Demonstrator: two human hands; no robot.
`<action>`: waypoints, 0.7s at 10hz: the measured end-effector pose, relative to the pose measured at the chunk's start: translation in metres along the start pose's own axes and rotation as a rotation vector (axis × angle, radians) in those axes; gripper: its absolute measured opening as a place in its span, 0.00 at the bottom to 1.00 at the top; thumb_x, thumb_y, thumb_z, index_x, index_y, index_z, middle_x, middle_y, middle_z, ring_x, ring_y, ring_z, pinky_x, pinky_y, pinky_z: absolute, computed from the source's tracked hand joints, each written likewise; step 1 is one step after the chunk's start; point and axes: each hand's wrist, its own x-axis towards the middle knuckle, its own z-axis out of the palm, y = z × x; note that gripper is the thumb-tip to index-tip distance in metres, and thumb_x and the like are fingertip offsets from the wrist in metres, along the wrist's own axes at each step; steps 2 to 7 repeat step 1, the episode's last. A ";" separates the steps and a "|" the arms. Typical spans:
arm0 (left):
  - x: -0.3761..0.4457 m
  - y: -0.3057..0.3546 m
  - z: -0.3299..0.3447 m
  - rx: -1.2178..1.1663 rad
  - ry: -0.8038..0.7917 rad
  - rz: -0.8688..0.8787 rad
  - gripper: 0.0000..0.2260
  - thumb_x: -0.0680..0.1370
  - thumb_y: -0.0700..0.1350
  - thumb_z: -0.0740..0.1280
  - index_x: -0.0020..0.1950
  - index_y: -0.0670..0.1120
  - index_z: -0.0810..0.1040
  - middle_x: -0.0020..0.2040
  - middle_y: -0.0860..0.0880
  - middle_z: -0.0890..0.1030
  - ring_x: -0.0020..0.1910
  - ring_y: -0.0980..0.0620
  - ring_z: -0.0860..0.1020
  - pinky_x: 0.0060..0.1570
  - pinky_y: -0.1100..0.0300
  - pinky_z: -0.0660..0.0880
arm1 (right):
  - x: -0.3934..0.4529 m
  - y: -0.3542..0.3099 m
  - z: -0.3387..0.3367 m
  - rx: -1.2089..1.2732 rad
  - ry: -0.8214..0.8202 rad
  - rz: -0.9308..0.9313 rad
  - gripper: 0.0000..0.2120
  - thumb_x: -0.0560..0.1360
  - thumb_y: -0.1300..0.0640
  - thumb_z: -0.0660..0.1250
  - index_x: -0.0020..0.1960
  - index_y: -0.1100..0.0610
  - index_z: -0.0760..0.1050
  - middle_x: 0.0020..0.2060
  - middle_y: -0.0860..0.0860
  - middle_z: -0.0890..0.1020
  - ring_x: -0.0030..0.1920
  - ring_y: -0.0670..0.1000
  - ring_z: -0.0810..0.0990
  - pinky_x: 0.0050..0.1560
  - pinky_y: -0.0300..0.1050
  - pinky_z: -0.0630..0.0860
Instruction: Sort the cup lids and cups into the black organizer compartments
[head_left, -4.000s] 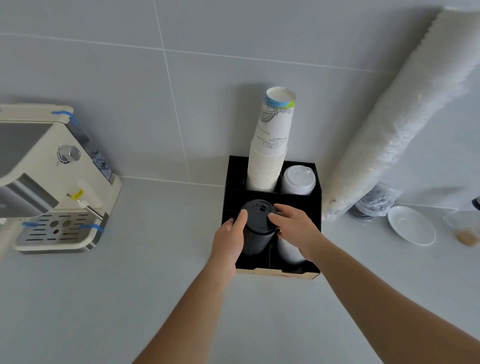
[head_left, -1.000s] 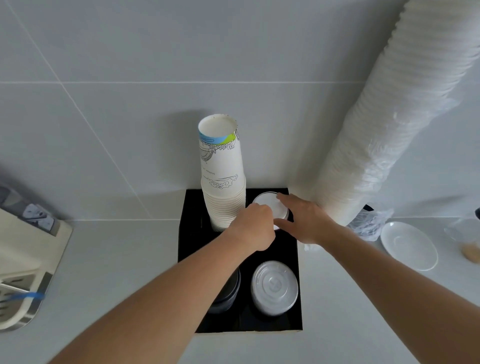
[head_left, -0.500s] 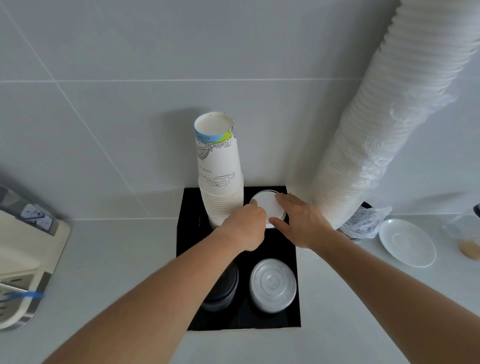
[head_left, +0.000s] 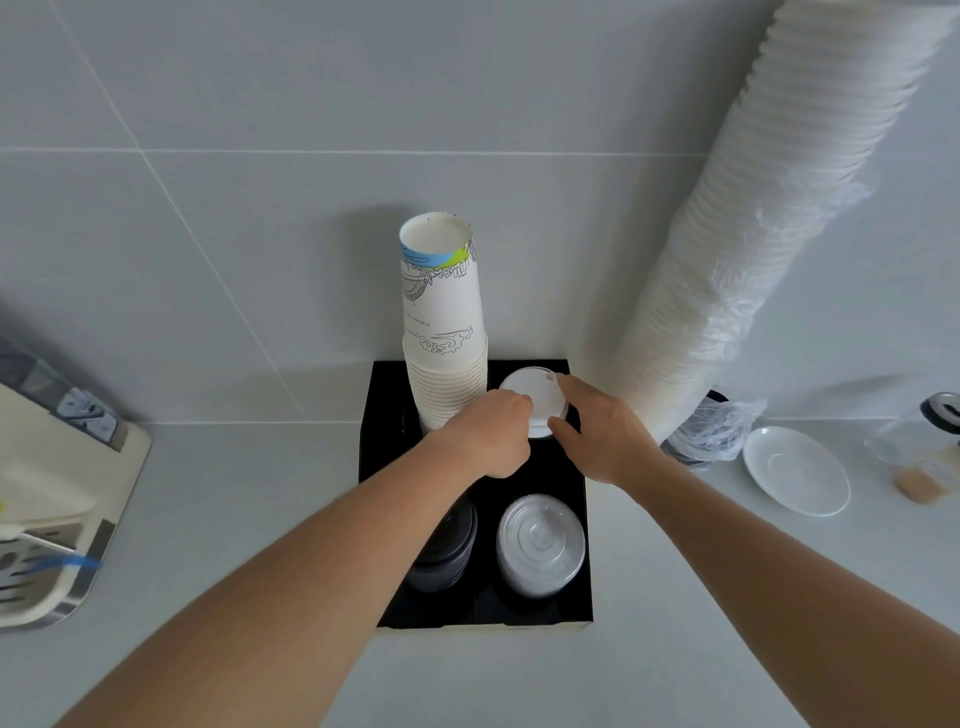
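A black organizer (head_left: 376, 441) with four compartments stands on the pale tabletop (head_left: 218, 519), its back edge against the tiled wall (head_left: 260, 156). In the back left compartment a tall stack of paper cups (head_left: 444, 332) rises upright, the top cup printed with a blue and green band and line drawings. In the back right compartment sits a stack of white lids (head_left: 530, 397), and both hands are on it: the left hand (head_left: 491, 434) curls around its left side with fingers closed against the rim, and the right hand (head_left: 602, 436) grips it from the right, thumb at the near edge and a fingertip over the top lid's far edge. Whether the stack is lifted or resting on the compartment floor cannot be told, as the hands hide its lower part. The front left compartment holds a stack of black lids (head_left: 447, 551), partly covered by the left forearm, and the front right compartment holds a stack of clear lids (head_left: 540, 543). Just right of the organizer a long sleeve of white cups (head_left: 753, 234) wrapped in thin plastic leans against the wall, its lower end on the tabletop near the organizer's back right corner. Further right lie a white saucer (head_left: 795, 470) and a clear container (head_left: 924, 462) with something tan in its bottom. At the left edge a cream-coloured coffee machine (head_left: 47, 499) with a metal drip tray is partly in view.
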 end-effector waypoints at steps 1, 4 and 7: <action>-0.011 -0.002 -0.009 -0.111 0.029 -0.005 0.10 0.80 0.41 0.58 0.57 0.39 0.75 0.58 0.38 0.79 0.56 0.40 0.76 0.53 0.50 0.73 | -0.011 -0.008 -0.015 0.136 0.024 0.144 0.21 0.79 0.54 0.63 0.72 0.51 0.72 0.50 0.57 0.84 0.48 0.58 0.81 0.45 0.45 0.74; -0.011 -0.002 -0.009 -0.111 0.029 -0.005 0.10 0.80 0.41 0.58 0.57 0.39 0.75 0.58 0.38 0.79 0.56 0.40 0.76 0.53 0.50 0.73 | -0.011 -0.008 -0.015 0.136 0.024 0.144 0.21 0.79 0.54 0.63 0.72 0.51 0.72 0.50 0.57 0.84 0.48 0.58 0.81 0.45 0.45 0.74; -0.011 -0.002 -0.009 -0.111 0.029 -0.005 0.10 0.80 0.41 0.58 0.57 0.39 0.75 0.58 0.38 0.79 0.56 0.40 0.76 0.53 0.50 0.73 | -0.011 -0.008 -0.015 0.136 0.024 0.144 0.21 0.79 0.54 0.63 0.72 0.51 0.72 0.50 0.57 0.84 0.48 0.58 0.81 0.45 0.45 0.74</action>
